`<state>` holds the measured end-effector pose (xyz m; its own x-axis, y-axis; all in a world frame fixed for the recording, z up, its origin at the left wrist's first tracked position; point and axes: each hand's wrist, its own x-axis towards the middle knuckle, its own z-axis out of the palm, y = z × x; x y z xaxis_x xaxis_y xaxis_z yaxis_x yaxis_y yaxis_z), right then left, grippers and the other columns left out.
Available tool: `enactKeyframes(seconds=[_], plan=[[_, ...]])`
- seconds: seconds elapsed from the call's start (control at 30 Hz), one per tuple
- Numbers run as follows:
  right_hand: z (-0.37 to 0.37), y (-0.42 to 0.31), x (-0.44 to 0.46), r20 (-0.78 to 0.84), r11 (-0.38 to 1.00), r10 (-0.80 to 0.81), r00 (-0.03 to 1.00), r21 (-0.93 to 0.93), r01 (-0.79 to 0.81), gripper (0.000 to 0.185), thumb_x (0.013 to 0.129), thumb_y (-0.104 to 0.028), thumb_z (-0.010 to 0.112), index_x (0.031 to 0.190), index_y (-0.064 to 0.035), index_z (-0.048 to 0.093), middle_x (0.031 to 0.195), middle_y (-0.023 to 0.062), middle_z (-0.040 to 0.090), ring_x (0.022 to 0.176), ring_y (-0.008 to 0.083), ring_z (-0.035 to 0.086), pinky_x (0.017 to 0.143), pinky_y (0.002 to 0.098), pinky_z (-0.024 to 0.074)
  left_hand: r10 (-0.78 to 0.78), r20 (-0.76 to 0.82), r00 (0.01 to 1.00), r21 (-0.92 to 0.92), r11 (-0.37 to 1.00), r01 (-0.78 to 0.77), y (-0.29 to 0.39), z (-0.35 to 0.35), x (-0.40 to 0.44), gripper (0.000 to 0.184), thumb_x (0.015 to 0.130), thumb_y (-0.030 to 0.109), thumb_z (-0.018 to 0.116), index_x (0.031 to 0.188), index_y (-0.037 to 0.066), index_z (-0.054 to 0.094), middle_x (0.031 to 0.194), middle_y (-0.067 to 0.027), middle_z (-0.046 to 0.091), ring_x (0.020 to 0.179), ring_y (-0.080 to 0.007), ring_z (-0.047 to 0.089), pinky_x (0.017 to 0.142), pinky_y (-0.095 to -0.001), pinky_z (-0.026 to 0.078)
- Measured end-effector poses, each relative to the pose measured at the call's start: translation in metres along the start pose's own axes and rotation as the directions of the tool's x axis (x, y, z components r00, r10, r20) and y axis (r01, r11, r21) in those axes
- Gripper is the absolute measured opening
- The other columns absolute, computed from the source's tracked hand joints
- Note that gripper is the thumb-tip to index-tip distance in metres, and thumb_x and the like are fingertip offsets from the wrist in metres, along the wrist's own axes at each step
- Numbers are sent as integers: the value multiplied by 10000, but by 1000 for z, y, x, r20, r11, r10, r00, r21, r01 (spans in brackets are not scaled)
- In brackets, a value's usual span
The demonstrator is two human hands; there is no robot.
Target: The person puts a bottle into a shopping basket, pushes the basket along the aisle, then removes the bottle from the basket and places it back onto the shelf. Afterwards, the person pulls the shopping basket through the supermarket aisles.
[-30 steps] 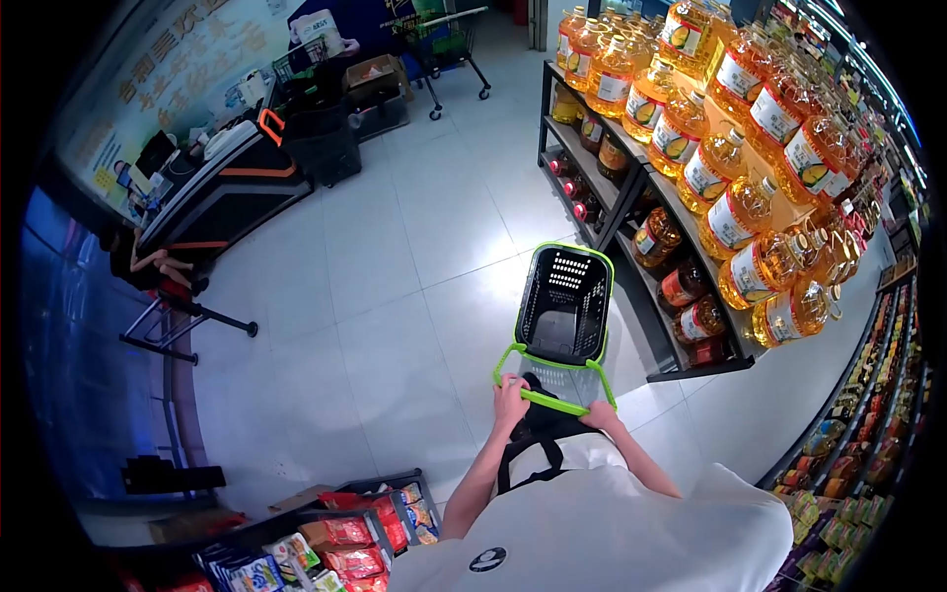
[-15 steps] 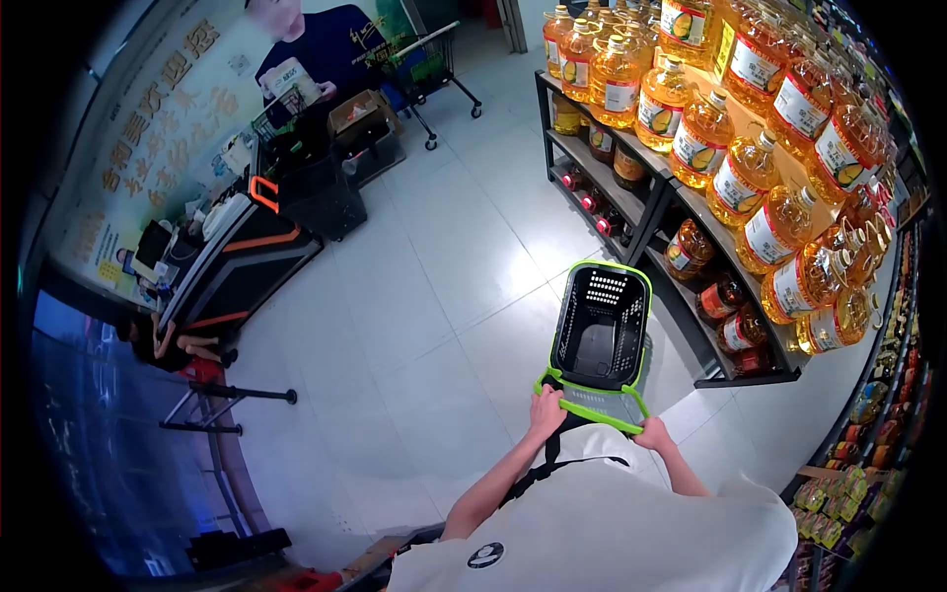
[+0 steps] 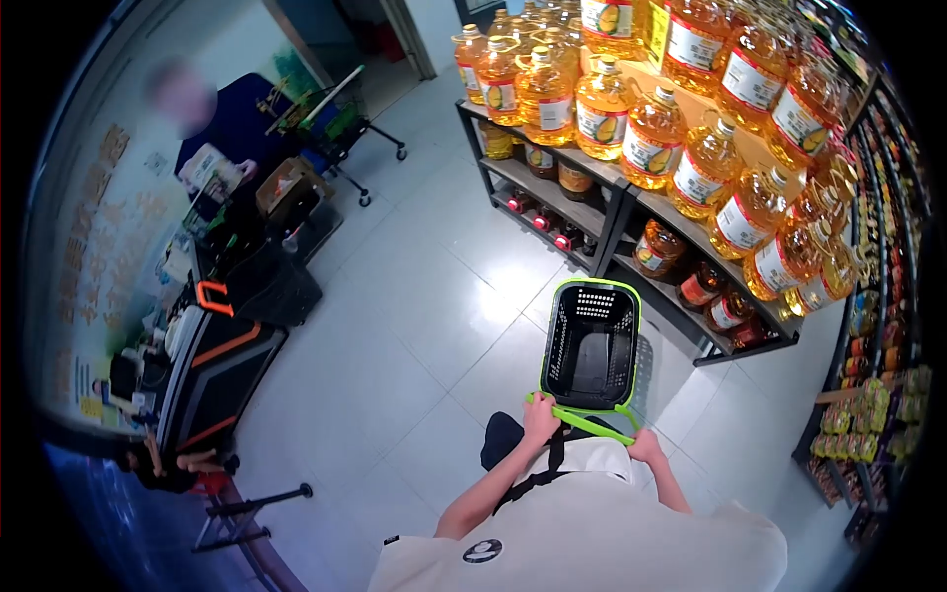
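Note:
A black shopping basket (image 3: pixel 592 383) with a lime-green rim sits in front of me, its inside bare down to the bottom. Its long green handle (image 3: pixel 589 431) reaches back toward my body. My left hand (image 3: pixel 540 418) is closed round the handle's left end. At the right end, my right hand (image 3: pixel 647 447) grips the same handle. Below my hands show my light shirt and a dark strap (image 3: pixel 555 454).
To the right, a shelf rack (image 3: pixel 631 187) bears several large oil bottles (image 3: pixel 653 138), with darker bottles lower down. A checkout counter (image 3: pixel 219 370) stands left, near a seated person (image 3: pixel 163 464). Behind it are a shopping cart (image 3: pixel 340 118) and a metal barrier (image 3: pixel 252 513).
My view has turned to the right and moved forward. The counter and the oil rack have shifted in the picture; the basket now sits closer to my body, both hands still on its handle.

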<state>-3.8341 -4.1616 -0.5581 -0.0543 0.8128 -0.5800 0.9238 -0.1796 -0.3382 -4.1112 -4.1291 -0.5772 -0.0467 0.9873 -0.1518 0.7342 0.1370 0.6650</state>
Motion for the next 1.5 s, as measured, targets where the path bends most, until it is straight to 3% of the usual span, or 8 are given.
enactKeyframes(seconds=[0.4, 0.5, 0.67, 0.8, 0.83, 0.9, 1.13, 1.5], plan=[[105, -114, -34, -151, 908, 388, 909, 235, -348, 381, 593, -428, 596, 663, -56, 637, 661, 187, 585, 652, 354, 573, 613, 413, 468, 426, 279, 861, -42, 901, -432, -78, -43, 85, 164, 571, 87, 633, 727, 78, 582, 869, -123, 475, 840, -306, 460, 737, -399, 379], [132, -150, -32, -186, 858, 481, 857, 301, -416, 346, 581, -378, 606, 679, -48, 640, 669, 190, 587, 644, 351, 576, 612, 405, 470, 501, 414, 760, -36, 843, -536, -77, -65, 111, 191, 585, 66, 607, 776, 63, 611, 871, -116, 495, 879, -280, 471, 756, -374, 361], [186, -189, -32, -169, 649, 667, 726, 611, -453, 314, 551, -290, 618, 740, -41, 647, 681, 192, 596, 626, 312, 596, 617, 384, 474, 681, 415, 604, -129, 701, -702, -66, -63, 134, 173, 552, 63, 642, 715, 59, 585, 854, -111, 473, 831, -303, 452, 737, -371, 387], [219, -207, -24, -108, 504, 761, 640, 719, -478, 353, 531, -317, 609, 778, -69, 656, 712, 166, 612, 681, 299, 603, 659, 387, 478, 799, 410, 440, -173, 542, -823, -50, -57, 144, 187, 539, 66, 646, 718, 57, 593, 846, -101, 474, 835, -286, 450, 731, -367, 375], [226, -206, -17, -142, 555, 749, 648, 667, -496, 376, 532, -366, 628, 790, -95, 661, 700, 146, 616, 660, 295, 603, 641, 383, 482, 816, 397, 420, -188, 521, -833, -46, -54, 148, 191, 538, 67, 643, 723, 61, 596, 846, -98, 474, 837, -278, 449, 726, -366, 370], [236, -205, -5, -125, 566, 740, 660, 646, -512, 414, 543, -456, 644, 825, -154, 669, 712, 106, 624, 673, 280, 606, 649, 378, 489, 820, 442, 364, -184, 480, -858, -41, -49, 158, 181, 540, 69, 639, 715, 62, 593, 841, -97, 477, 833, -271, 452, 723, -365, 364], [209, -197, 23, -114, 514, 734, 670, 738, -438, 397, 572, -425, 645, 859, -152, 660, 790, 107, 630, 739, 275, 606, 706, 384, 477, 795, 561, 230, -191, 394, -899, -25, -30, 199, 127, 567, 68, 610, 686, 57, 568, 845, -106, 494, 862, -256, 472, 738, -371, 355], [171, -128, 7, -56, 619, 685, 726, 570, -540, 376, 561, -392, 612, 817, -121, 663, 821, 131, 622, 755, 279, 600, 704, 365, 480, 630, 706, 323, -85, 529, -844, 11, 16, 180, 169, 599, 91, 613, 764, 89, 580, 939, -99, 467, 908, -274, 451, 793, -377, 370]])
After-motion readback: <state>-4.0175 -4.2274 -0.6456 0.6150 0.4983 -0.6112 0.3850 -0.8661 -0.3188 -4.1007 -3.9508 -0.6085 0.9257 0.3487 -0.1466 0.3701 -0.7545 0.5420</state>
